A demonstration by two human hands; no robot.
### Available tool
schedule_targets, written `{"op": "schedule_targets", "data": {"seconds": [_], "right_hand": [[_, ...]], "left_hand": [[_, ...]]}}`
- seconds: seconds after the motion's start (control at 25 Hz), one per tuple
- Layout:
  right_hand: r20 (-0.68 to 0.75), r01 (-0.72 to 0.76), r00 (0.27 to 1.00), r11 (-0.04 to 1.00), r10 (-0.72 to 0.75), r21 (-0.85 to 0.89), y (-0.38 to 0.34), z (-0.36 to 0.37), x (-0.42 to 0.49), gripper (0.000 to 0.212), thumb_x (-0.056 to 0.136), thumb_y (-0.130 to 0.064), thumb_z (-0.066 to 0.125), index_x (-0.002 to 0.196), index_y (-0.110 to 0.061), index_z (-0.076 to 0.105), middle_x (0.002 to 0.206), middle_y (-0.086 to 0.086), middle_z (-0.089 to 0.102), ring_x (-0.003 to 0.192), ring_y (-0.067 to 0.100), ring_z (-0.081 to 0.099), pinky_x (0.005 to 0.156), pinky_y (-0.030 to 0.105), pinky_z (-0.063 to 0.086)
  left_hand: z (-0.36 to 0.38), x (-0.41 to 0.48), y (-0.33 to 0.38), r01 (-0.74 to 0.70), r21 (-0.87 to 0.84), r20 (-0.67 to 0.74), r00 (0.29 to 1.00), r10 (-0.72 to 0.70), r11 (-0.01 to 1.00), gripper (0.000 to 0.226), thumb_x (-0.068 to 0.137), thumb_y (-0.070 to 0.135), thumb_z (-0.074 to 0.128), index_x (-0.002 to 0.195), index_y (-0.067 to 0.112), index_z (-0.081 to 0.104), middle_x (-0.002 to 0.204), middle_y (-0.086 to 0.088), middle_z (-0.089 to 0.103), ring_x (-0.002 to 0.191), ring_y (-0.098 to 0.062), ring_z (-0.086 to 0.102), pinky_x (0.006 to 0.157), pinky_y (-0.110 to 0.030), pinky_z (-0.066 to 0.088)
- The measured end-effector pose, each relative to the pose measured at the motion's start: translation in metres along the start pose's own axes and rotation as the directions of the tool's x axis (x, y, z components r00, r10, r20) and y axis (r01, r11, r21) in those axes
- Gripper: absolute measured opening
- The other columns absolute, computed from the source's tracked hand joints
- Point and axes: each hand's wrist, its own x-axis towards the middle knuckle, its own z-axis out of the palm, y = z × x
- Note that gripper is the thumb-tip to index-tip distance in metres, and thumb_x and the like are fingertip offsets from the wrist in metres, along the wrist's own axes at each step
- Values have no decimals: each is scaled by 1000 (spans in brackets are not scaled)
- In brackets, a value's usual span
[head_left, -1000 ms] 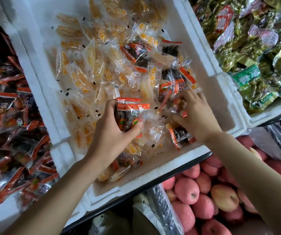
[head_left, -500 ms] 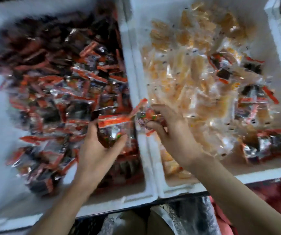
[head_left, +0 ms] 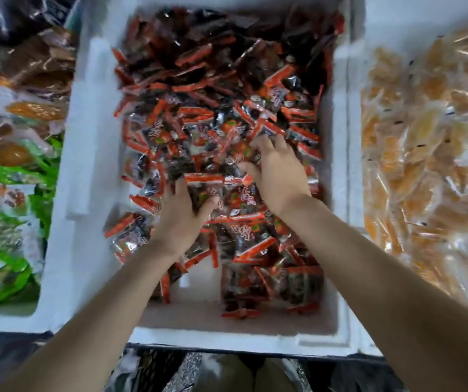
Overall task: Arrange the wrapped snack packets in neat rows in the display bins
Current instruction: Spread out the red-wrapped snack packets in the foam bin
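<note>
On the head view, blur smears the green packets point(head_left: 12, 176) on the left. Our right hand point(head_left: 279, 179) lies on the pile with its fingertips buried, so we cannot tell its grip. Our left hand point(head_left: 180, 222) pinches a red-edged packet point(head_left: 205, 185) over the white foam bin point(head_left: 85, 142). Half a second ago the right hand hung above this bin's right wall; now both are mid-bin.

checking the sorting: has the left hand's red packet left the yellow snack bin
Yes: the red packet in the left hand crossed the foam wall leftward into the red-packet bin.
</note>
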Motion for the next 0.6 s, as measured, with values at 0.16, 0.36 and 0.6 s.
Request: {"op": "schedule_targets", "data": {"seconds": [0.16,0.36,0.6], "right_hand": [[-112,47,991,982,-68,-184,0,2,6,39,92,-23,58,126,-9,45,122,11,48,115,28,46,93,37,41],[-21,361,926,899,-377,-249,19,5,-19,45,70,5,74,112,-8,63,110,12,62,96,33,62,78,42,53],[-205,250,941,962,-269,-113,82,-52,-100,21,91,-20,42,102,-13,59,96,6,61,92,21,53,81,30,39]], "left_hand": [[-3,6,-3,88,160,15,996,-91,983,86,92,53,43,151,6,1,152,-19,21,141,-35,17,114,-51,18],[-15,-10,16,-22,299,-182,980,80,954,64,94,38,52,144,11,23,137,-17,34,129,-33,29,109,-46,24],[19,-55,81,-568,185,-135,794,593,802,23,87,11,52,109,9,58,103,-5,55,98,-17,47,87,-29,38]]}}
